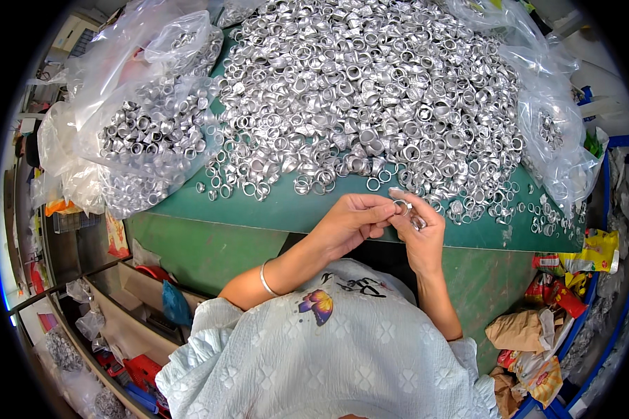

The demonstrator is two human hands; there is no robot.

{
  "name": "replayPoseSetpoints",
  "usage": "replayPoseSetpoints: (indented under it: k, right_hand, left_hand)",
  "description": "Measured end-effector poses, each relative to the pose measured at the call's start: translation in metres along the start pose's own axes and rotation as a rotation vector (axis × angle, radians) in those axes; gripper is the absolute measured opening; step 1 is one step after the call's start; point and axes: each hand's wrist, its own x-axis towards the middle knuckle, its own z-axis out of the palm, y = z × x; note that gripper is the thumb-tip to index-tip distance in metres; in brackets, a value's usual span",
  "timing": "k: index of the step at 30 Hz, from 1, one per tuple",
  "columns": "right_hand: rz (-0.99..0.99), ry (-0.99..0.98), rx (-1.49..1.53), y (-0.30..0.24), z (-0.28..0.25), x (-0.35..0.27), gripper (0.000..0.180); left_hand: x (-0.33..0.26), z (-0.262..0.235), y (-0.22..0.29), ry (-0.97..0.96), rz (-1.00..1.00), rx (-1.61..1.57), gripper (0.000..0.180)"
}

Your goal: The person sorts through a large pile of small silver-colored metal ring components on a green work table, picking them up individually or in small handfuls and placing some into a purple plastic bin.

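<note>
A big heap of silver-coloured metal rings [370,91] covers the far part of the green tabletop [286,209]. Just over the table's near edge, my two hands meet. My left hand [356,220], a bangle on its wrist, pinches one side of a ring [402,207] between thumb and fingers. The same ring is gripped from the other side by my right hand [423,234]. Another ring or two [418,223] sit against the right hand's palm and fingers; how many is hard to make out.
At the left of the table lies a clear plastic bag [154,133] full of rings, and another plastic bag [552,140] rests at the right edge. Loose rings [548,216] lie at the right front corner. Drawers or shelves [136,307] stand at left; packets and paper bags [524,328] at right.
</note>
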Motion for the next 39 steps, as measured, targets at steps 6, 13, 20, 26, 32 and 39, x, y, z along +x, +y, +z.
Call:
replayPoseSetpoints:
  k: [6, 13, 20, 26, 32, 39]
  right_hand:
    - [-0.36, -0.046, -0.2, 0.002, -0.004, 0.001, 0.036]
    - [-0.489, -0.043, -0.293, -0.003, -0.004, -0.002, 0.037]
    - [-0.204, -0.025, -0.125, -0.001, -0.006, -0.003, 0.025]
    - [-0.064, -0.095, -0.17, 0.005, -0.012, -0.007, 0.024]
    - [-0.244, -0.096, -0.29, 0.0, -0.017, 0.005, 0.018]
    - [-0.119, -0.158, -0.011, -0.036, -0.044, 0.029, 0.024]
  left_hand:
    - [-0.001, -0.006, -0.005, -0.111, 0.149, 0.204, 0.015]
    - [-0.006, 0.007, -0.004, -0.005, 0.294, 0.357, 0.012]
    - [-0.005, -0.003, -0.009, -0.001, 0.223, 0.348, 0.014]
    - [-0.007, -0.005, -0.011, 0.107, 0.137, 0.387, 0.015]
    - [-0.001, 0.005, -0.011, 0.109, 0.161, 0.416, 0.017]
    - [-0.004, -0.004, -0.004, 0.053, 0.243, 0.489, 0.028]
